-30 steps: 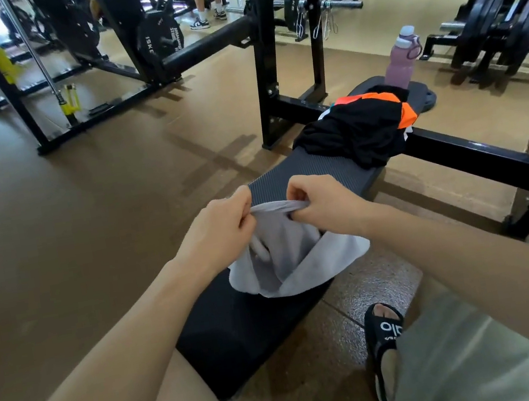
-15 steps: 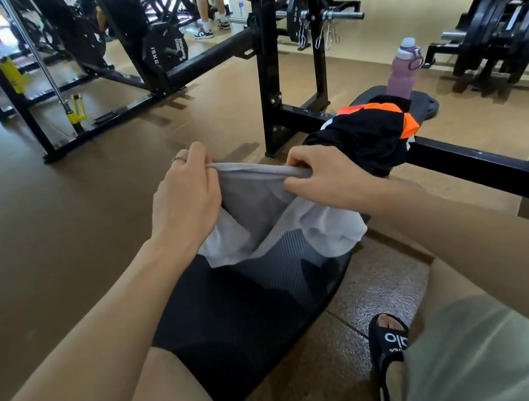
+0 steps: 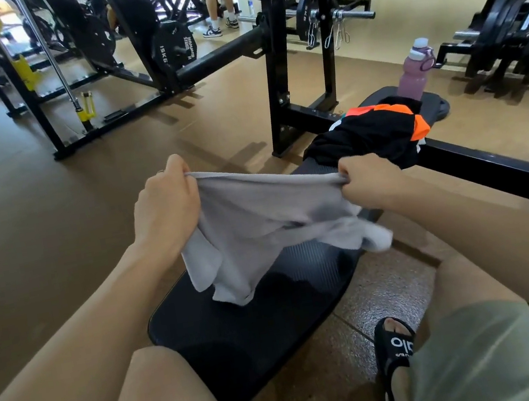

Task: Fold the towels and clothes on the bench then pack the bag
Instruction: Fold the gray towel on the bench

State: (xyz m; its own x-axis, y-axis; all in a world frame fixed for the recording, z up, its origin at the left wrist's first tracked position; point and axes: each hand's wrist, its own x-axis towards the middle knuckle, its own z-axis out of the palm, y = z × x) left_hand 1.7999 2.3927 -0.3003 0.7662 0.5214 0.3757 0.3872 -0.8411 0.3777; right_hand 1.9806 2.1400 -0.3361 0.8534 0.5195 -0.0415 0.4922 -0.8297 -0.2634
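A light grey towel (image 3: pixel 260 228) hangs in the air above the black padded bench (image 3: pixel 244 342). My left hand (image 3: pixel 167 208) grips its upper left edge and my right hand (image 3: pixel 367 177) pinches its upper right edge, with the cloth stretched between them. The lower part droops crumpled toward the bench pad. Further along the bench lies a black garment with orange panels (image 3: pixel 374 137), unfolded in a heap. No bag is in view.
A pink water bottle (image 3: pixel 414 72) stands at the bench's far end. The black rack uprights (image 3: pixel 275 60) and a loaded barbell (image 3: pixel 331 16) rise behind the bench. A black frame bar (image 3: pixel 494 171) runs to the right. Another person's legs (image 3: pixel 219 10) stand at the back.
My hands have lifted the grey towel off the bench and moved apart, which spreads its top edge wide. The black garment has not moved.
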